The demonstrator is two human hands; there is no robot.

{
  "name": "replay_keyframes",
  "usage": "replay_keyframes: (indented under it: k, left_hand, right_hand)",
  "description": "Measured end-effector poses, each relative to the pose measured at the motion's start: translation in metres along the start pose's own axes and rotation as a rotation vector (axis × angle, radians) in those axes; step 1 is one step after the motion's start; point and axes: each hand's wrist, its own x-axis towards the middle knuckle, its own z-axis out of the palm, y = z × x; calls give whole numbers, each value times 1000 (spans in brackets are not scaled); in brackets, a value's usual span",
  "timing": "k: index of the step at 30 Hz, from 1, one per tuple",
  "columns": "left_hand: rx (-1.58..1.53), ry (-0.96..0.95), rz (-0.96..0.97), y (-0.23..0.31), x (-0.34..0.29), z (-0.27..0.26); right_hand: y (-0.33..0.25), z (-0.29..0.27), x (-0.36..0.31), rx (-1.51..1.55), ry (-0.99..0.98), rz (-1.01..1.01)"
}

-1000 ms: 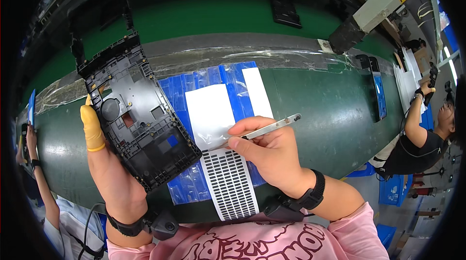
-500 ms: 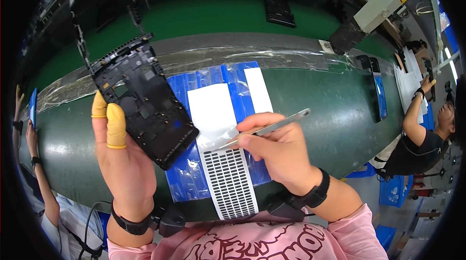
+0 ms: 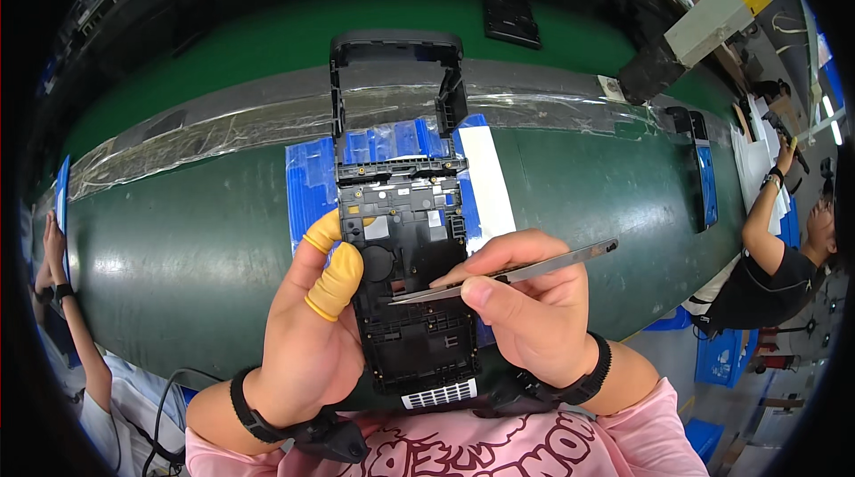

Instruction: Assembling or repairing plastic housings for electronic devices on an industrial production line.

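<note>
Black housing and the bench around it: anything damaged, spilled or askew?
No damage or spill stands out on the black housing in the left hand, though fine cracks would be too small to tell. The one untidy spot is the clear film along the grey strip beyond it: it looks wrinkled rather than flat.

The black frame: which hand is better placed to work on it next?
Probably the right hand: it holds the tweezers over the black frame, while the left hand supports the frame's left side.
</note>
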Motion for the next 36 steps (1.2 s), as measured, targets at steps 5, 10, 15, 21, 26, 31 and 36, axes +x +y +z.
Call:
replay_keyframes:
  k: [5, 10, 15, 21, 26, 31, 36]
  left_hand:
    - [-16, -23, 3, 1, -1, 0]
    - [-34, -39, 11, 0, -1, 0]
    - [-41, -29, 18, -1, -3, 0]
    - [-35, -33, 25, 0, -3, -1]
    - [-51, -47, 24, -1, -3, 1]
    - [-53, -44, 37, -1, -4, -2]
    - [-69, -60, 34, 1, -4, -2]
  right_hand:
    - [0, -2, 1, -8, 4, 25]
    - [0, -2, 1, -13, -2, 28]
    - [-2, -1, 0, -3, 9, 48]
    - [0, -1, 1, -16, 16, 59]
    - [-1, -1, 0, -3, 23, 58]
    - [1, 1, 0, -16, 31, 55]
    - [0, 2, 2, 5, 57, 45]
